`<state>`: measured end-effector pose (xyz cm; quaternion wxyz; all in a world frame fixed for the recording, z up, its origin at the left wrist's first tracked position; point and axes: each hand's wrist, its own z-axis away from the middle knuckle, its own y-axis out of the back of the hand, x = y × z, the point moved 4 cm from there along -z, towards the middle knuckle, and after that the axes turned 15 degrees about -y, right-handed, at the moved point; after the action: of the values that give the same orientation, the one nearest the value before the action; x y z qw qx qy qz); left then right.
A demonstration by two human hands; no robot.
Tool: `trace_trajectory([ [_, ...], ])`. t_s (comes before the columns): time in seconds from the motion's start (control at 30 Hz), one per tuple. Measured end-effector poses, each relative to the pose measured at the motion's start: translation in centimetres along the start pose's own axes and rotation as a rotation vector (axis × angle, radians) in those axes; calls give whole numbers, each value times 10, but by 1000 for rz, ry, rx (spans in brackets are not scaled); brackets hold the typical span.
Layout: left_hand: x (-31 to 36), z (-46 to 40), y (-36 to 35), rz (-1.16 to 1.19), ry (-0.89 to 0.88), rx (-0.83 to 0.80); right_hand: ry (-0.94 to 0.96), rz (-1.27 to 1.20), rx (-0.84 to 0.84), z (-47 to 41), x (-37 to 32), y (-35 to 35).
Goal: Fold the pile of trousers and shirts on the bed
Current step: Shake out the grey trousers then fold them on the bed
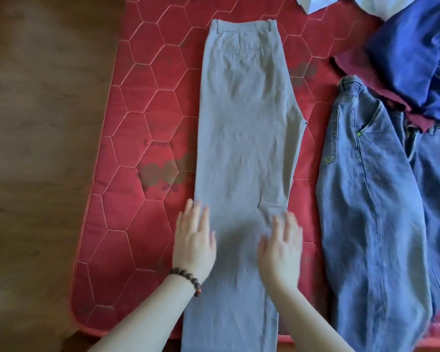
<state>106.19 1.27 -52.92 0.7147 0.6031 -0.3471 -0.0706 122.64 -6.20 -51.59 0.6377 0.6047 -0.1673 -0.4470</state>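
Note:
Grey trousers point(244, 128) lie lengthwise on the red quilted mattress point(148, 118), folded in half with one leg on the other, waistband at the far end. My left hand point(194, 240), with a bead bracelet on the wrist, lies flat with straight fingers on the trousers' left edge, near the knee. My right hand point(281, 246) lies flat with spread fingers on the right side of the same leg. Both hands look blurred.
Blue jeans point(371, 199) lie unfolded to the right of the grey trousers. Behind them sits a pile with a blue garment point(417, 52), a maroon garment point(361, 69) and a white one point(381, 3). Brown wooden floor point(36, 148) lies left of the mattress edge.

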Motion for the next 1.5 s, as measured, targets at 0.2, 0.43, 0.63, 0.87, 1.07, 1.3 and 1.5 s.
trace_trajectory([
  [0.2,14,4,-44,-177,-165,-263,447,174,-215,24,-20,-59],
  [0.43,6,-45,-51,-166,-224,-218,363,183,-164,-36,-31,-63],
  [0.63,-15,-157,-49,-214,-208,-176,392,253,-110,-149,-76,-65],
  [0.87,-50,-245,-34,-263,-132,-128,267,484,-7,-283,-79,-30],
  [1.07,-50,-249,-35,-261,-144,-122,797,320,-106,-278,-149,-44],
  [1.3,-52,-252,-37,-219,-137,-117,926,513,-156,-364,-238,-81],
  [1.5,-53,-254,-38,-209,-139,-96,605,486,-117,-451,-295,-80],
])
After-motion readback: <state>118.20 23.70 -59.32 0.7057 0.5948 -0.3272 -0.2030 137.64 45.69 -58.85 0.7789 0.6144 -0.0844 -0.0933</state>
